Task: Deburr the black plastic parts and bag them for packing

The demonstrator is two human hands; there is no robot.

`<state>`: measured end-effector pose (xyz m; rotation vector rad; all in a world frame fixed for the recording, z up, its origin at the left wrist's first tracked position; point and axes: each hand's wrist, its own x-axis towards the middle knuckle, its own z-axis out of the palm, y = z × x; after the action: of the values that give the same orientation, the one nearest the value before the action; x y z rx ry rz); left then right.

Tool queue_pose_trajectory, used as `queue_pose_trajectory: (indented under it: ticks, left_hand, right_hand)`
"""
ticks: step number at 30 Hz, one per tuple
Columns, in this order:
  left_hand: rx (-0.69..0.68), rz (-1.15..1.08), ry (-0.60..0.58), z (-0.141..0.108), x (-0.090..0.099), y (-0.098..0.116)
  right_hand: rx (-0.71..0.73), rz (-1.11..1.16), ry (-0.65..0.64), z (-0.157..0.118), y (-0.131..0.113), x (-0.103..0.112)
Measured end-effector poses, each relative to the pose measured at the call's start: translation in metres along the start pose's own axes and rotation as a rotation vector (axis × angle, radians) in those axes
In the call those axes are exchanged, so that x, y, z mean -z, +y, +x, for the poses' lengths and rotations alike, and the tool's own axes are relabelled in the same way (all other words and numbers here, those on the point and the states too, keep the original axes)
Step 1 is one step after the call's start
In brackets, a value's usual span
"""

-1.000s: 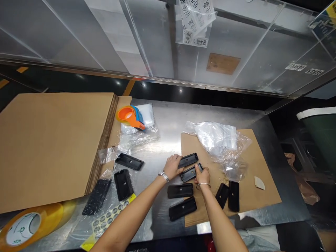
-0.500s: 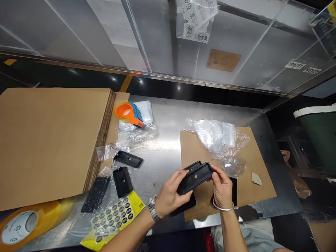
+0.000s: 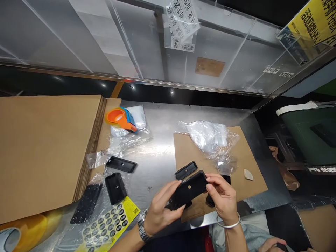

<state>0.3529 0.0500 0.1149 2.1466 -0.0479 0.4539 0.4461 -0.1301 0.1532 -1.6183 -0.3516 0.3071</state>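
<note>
Between my hands hangs a black rectangular case with a small round hole, tilted up to the right over the table's front part. My left hand, with a metal watch on its wrist, pinches the case's left end. The right end is gripped by my right hand, which wears a bangle. Just behind the case, a smaller black tray-like piece lies on the cardboard sheet. More black pieces lie partly hidden under my hands.
At left are a cardboard stack, two black trays, a yellow sticker sheet, a tape roll and an orange tape dispenser. Clear plastic bags lie behind my hands. A person's hand shows at bottom right.
The held case has tilted and turned, and now sits apart from the smaller black piece behind it. The view has shifted right, and a person's hand now shows at bottom right.
</note>
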Motion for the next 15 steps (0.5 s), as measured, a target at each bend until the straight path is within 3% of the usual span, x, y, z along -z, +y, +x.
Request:
queue_pose_trajectory:
  ticks: [10,15]
  left_hand:
    - [0.007,0.026,-0.007,-0.004,0.003,0.015]
    - [0.058,0.002,-0.047,-0.007,0.000,0.022]
  right_hand:
    - [0.016,-0.042,0.041,-0.008,-0.004,0.000]
    - [-0.064,0.051,0.152,-0.010,-0.002,-0.001]
